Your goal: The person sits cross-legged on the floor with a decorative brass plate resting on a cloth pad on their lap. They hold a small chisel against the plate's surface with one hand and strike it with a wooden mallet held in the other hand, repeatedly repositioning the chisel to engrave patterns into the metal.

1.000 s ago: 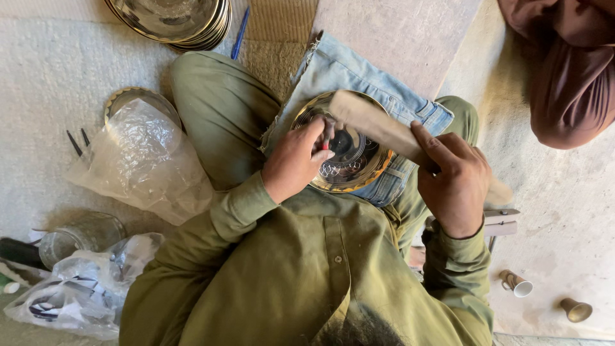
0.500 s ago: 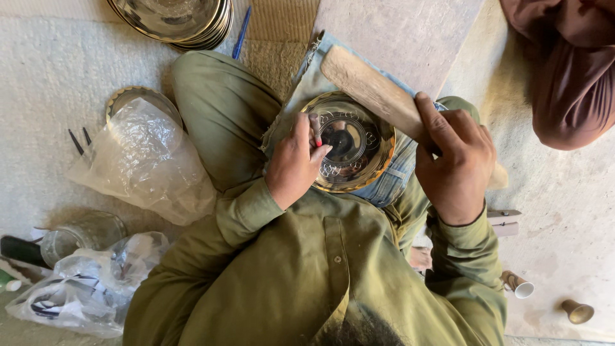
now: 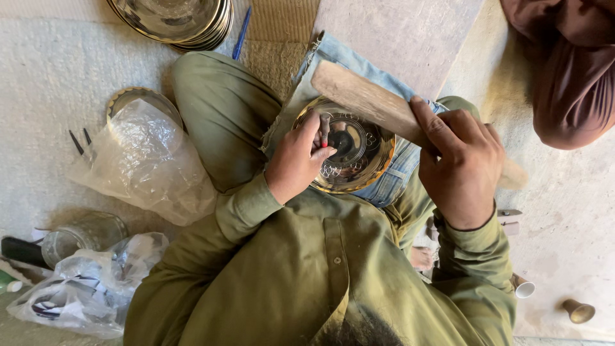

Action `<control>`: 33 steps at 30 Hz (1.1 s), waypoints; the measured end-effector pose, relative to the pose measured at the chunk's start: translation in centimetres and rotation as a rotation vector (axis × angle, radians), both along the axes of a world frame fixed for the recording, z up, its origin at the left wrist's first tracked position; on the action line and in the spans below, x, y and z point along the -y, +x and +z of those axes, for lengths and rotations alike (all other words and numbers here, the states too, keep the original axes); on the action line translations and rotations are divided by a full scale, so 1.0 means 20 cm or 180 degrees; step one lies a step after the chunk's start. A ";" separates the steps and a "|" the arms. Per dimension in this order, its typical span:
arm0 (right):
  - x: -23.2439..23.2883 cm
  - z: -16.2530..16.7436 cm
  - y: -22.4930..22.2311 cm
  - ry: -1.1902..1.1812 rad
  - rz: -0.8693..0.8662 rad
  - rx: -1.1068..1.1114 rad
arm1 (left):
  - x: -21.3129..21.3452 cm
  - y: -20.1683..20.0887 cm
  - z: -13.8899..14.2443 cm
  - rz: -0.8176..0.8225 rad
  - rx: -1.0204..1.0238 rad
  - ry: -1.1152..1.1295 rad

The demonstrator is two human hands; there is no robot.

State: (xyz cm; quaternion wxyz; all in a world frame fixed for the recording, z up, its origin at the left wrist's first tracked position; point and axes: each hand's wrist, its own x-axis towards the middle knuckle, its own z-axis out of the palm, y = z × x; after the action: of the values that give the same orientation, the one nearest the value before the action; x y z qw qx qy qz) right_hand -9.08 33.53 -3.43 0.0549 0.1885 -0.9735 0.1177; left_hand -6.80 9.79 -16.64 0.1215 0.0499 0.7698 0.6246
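Note:
I sit cross-legged with a round brass plate (image 3: 365, 163) on a piece of blue denim (image 3: 333, 54) across my lap. My left hand (image 3: 296, 160) pinches a small metal punch (image 3: 325, 125) upright on the plate's engraved face. My right hand (image 3: 462, 161) grips a wooden mallet stick (image 3: 362, 96), which is raised over the plate's far rim and points up and to the left.
A stack of metal plates (image 3: 173, 19) and a blue pen (image 3: 241, 33) lie ahead. A clear plastic bag (image 3: 144, 160) covers another plate at left, near small tools (image 3: 80, 142). A glass jar (image 3: 80, 236) and a bag (image 3: 77, 291) sit lower left. Another person's maroon garment (image 3: 564, 70) is at right.
The mallet stick has lifted up off the plate, uncovering its face. My left hand has set the punch upright on the plate.

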 end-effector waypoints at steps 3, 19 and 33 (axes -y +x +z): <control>-0.05 -0.01 0.04 0.0412 0.0076 0.0086 | 0.00 -0.02 0.00 -0.0098 -0.0319 -0.0107; -0.21 -0.26 0.41 -0.1014 -0.1240 0.0330 | -0.03 -0.19 -0.02 -0.1472 -0.0472 -0.0202; -0.18 -0.54 0.74 -0.1676 -0.1925 0.0212 | -0.09 -0.38 -0.05 -0.3053 -0.0684 -0.0096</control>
State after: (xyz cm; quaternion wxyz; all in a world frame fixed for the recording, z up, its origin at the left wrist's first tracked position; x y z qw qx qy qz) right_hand 5.71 37.10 -14.17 0.1019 -0.1309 -0.9228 0.3477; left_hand -14.33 11.63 -17.64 0.3161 0.4612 0.6772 0.4783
